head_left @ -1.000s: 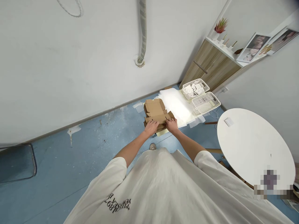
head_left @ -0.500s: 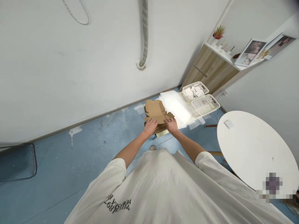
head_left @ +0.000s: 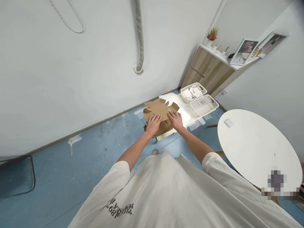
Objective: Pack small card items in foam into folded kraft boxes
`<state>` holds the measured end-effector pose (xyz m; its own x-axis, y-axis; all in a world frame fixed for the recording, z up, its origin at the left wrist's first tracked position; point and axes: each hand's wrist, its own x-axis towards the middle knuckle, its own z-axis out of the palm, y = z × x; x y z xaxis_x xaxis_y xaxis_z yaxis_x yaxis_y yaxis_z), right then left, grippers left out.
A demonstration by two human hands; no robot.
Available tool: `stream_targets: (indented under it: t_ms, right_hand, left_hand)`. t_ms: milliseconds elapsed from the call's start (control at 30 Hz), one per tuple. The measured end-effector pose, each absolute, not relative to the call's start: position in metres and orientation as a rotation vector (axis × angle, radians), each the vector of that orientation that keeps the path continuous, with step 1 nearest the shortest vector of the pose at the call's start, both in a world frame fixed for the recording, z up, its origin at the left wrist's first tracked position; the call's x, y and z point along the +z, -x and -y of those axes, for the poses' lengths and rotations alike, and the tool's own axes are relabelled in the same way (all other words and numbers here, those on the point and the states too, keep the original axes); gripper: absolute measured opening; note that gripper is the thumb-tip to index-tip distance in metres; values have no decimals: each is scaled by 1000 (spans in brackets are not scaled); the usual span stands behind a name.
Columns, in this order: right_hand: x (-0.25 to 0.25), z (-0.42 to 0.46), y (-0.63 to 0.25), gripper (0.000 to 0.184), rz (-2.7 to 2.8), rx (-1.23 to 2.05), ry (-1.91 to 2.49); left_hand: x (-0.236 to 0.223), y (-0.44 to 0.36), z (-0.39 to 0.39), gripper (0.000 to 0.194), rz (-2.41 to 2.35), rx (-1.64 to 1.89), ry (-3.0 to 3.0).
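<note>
The cardboard box blank (head_left: 156, 108) is now laid flatter over the stack (head_left: 164, 129) at the table's (head_left: 165, 135) left end, its flaps seemingly more accessible, with the left hand (head_left: 153, 124) and right hand (head_left: 176, 120) rested on it, any pinch being impossible to tell.

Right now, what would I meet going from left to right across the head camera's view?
Metal-framed chair → looped cord on the wall → unfolded cardboard box → white basket of small packets → round white table.
</note>
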<state>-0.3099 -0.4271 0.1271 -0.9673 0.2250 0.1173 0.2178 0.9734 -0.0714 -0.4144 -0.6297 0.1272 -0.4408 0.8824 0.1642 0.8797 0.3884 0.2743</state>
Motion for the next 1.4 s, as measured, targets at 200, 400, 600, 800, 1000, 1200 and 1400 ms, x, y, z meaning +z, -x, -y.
stream_targets:
  t_ms: [200, 400, 600, 800, 1000, 1200, 1400]
  right_hand:
    - [135, 383, 259, 51, 2801, -79, 497]
    - [149, 332, 171, 50, 2727, -142, 794]
    - [155, 279, 55, 50, 2659, -125, 1035]
    - [149, 235, -71, 53, 2591, -122, 1223]
    - [134, 213, -183, 53, 2546, -159, 1359]
    - [115, 214, -255, 49, 2490, -161, 1520]
    - [101, 215, -290, 45, 2432, -121, 1705]
  left_hand:
    - [140, 392, 569, 58, -2547, 576, -1934]
    - [154, 335, 486, 53, -2349, 627, -2149]
    - [161, 245, 401, 51, -2166, 638, -2307]
    - [157, 135, 330, 50, -2018, 611, -2394]
    - [142, 33, 284, 49, -1880, 581, -2452]
    - [125, -29, 254, 48, -1723, 480, -2523]
    - [111, -60, 225, 49, -1573, 379, -2576]
